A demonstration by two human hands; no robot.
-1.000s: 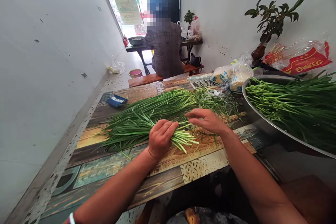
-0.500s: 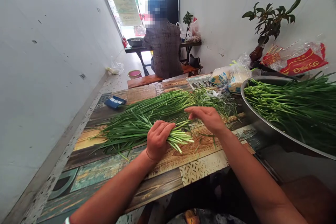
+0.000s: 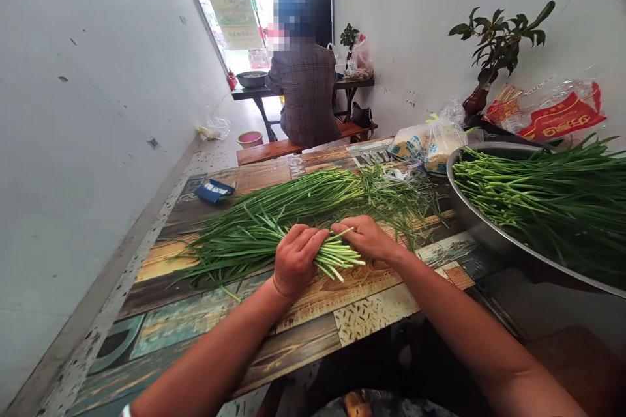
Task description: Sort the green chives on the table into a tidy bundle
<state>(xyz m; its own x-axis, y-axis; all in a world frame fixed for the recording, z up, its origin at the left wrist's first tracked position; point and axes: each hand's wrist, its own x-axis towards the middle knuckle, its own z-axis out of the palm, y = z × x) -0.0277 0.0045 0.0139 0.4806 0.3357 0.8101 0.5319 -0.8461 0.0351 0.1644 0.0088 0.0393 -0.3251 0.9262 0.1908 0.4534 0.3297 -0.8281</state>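
Observation:
My left hand (image 3: 299,253) is wrapped round a bunch of garlic chives (image 3: 244,247), just behind their pale cut ends, which stick out to the right. The long green leaves trail left over the table. At the pale ends is my right hand (image 3: 364,238), its fingers pinched together at the top stalks of the bunch; whether a stalk is between them is hard to see. Behind both hands lies a larger pile of chives (image 3: 313,192). Loose trimmings and wilted bits (image 3: 403,199) are scattered to the right of that pile.
A big metal basin (image 3: 464,205) full of chives stands on the right. Behind it are plastic bags (image 3: 430,143) and a potted plant (image 3: 499,39). A small blue box (image 3: 214,191) lies on the wood-patterned table (image 3: 303,342). A person (image 3: 308,91) sits at a farther table.
My right hand has come down and left from above the trimmings to the stalk ends, its fingers closing. My left hand keeps its hold on the chives.

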